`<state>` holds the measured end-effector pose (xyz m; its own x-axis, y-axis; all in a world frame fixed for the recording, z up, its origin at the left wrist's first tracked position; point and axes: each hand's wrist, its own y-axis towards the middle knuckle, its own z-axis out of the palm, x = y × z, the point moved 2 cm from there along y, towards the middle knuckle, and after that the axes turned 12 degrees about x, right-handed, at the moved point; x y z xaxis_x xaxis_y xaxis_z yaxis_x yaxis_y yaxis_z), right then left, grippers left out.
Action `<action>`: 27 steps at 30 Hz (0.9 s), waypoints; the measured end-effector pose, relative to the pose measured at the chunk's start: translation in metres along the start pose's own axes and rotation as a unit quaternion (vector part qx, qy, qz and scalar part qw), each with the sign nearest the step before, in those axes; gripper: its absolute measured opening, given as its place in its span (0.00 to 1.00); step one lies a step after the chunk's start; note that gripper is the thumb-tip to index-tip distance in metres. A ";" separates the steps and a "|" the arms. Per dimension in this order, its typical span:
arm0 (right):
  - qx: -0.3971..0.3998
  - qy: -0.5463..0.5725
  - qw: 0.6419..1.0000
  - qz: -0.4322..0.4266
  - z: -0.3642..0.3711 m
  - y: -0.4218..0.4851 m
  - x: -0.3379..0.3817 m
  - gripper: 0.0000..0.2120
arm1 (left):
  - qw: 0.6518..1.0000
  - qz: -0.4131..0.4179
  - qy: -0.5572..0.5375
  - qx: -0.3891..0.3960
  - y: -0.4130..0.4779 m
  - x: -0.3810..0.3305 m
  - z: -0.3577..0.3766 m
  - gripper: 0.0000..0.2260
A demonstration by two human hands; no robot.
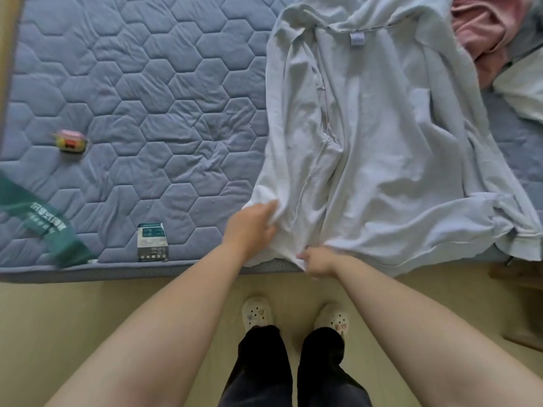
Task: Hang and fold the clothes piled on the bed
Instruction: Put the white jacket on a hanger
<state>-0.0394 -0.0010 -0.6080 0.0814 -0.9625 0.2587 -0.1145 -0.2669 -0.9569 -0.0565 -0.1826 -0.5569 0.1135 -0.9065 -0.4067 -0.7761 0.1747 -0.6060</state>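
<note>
— Two hands on one hem: is that the fold starting?

— It looks that way. The left hand (255, 223) has its fingers closed on the near left corner of the pale blue long-sleeved cotton shirt (382, 148), and the right hand (318, 261) pinches the bottom edge just beside it, right at the near edge of the grey-blue hexagon-quilted mattress (132, 98).

— How should the step go?

— I'd judge the cloth wants pulling taut and flat first. Keep both grips on the hem, draw it toward the mattress edge, then sweep the wrinkles outward before folding a side in.

— And the shirt itself?

— It lies spread on the right half of the mattress, neck away from the person, with a small label showing inside the collar. The fabric is thin and heavily creased, with a long ridge running down the middle, and the hem on its right bunches over the mattress edge.

— Anything else waiting?

— A crumpled pink garment (484, 30) sits at the far right corner of the mattress, just past the shirt's shoulder, with a white cloth (523, 89) beside it.
</note>
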 end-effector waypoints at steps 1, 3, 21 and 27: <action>-0.062 0.127 0.990 -0.013 -0.011 0.001 -0.001 0.19 | 0.998 0.040 0.006 0.057 0.002 -0.006 0.009 0.26; -0.196 0.430 0.881 -0.023 -0.035 -0.004 -0.004 0.11 | 0.983 0.070 -0.013 0.168 0.007 -0.015 0.027 0.28; -0.135 0.708 0.688 -0.081 -0.046 0.023 0.007 0.11 | 0.943 -0.201 -0.262 0.049 0.042 0.025 0.045 0.30; -0.305 0.509 0.789 0.157 -0.028 0.016 -0.031 0.20 | 0.881 -0.211 -0.422 0.038 0.035 0.040 0.050 0.12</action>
<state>-0.0712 0.0229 -0.6280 -0.8482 -0.4427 0.2909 -0.4517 0.3178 -0.8336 -0.0482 -0.1935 -0.6284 0.8281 -0.2928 -0.4781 -0.5139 -0.0555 -0.8561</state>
